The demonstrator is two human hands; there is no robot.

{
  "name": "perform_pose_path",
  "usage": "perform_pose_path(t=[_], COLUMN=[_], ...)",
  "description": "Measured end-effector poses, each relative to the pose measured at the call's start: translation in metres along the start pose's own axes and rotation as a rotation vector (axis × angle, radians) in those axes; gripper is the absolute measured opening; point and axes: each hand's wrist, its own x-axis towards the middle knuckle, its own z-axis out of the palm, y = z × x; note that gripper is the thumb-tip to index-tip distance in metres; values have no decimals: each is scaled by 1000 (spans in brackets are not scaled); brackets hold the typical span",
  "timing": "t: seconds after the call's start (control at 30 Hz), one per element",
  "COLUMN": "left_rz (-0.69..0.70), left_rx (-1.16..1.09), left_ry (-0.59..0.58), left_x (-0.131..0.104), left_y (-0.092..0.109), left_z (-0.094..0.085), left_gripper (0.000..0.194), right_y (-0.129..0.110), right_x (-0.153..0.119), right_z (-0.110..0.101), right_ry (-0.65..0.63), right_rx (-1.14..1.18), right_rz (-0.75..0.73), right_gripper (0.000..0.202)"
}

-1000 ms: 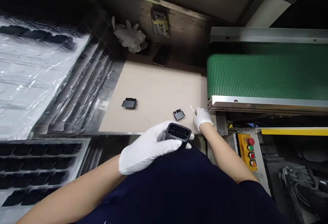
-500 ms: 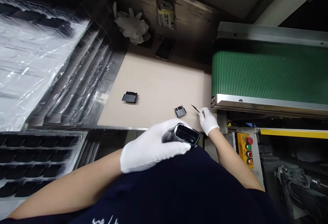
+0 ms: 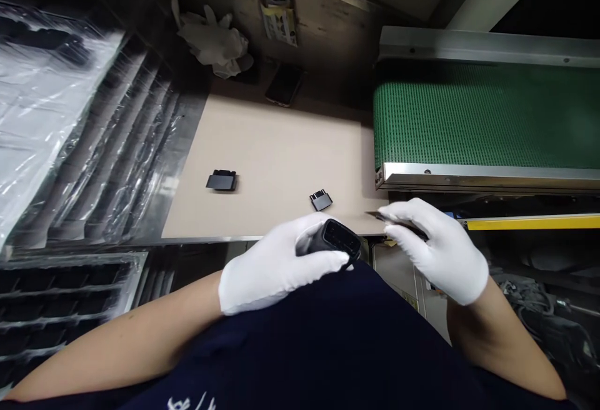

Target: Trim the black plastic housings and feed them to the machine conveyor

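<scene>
My left hand, in a white glove, is closed around a hollow black plastic housing, its open end facing up and to the right. In my gloved right hand a slim, pointed knife is pinched, with its tip toward the housing but apart from it. Just beyond the left hand lies a small black part with prongs on the beige work surface. A similar black part rests farther left.
A green conveyor belt with a metal frame stands at right. White gloves and a phone lie at the back. Plastic-wrapped stacked trays rise at left, with another tray of black parts below them.
My right hand has lifted off the work surface with the knife and come closer, nearer the housing. The left hand keeps the housing about where it was. The view has shifted slightly right.
</scene>
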Motion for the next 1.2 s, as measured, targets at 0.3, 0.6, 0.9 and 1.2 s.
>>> perform_pose_path(t=[0.3, 0.6, 0.9, 1.2], left_rz=[47, 152, 83, 94], left_rx=[397, 631, 165, -167], left_ry=[92, 49, 124, 108], left_x=[2, 4, 5, 2], left_y=[-9, -10, -19, -32], left_z=[3, 0, -8, -10], left_gripper=[34, 20, 26, 40], right_y=[-29, -40, -26, 50], right_x=[4, 31, 24, 32], right_z=[-9, 19, 30, 67], right_ry=[-200, -510, -254, -101], right_rx=[-139, -286, 222, 318], right_rz=[158, 172, 194, 472], right_gripper=[14, 14, 34, 21])
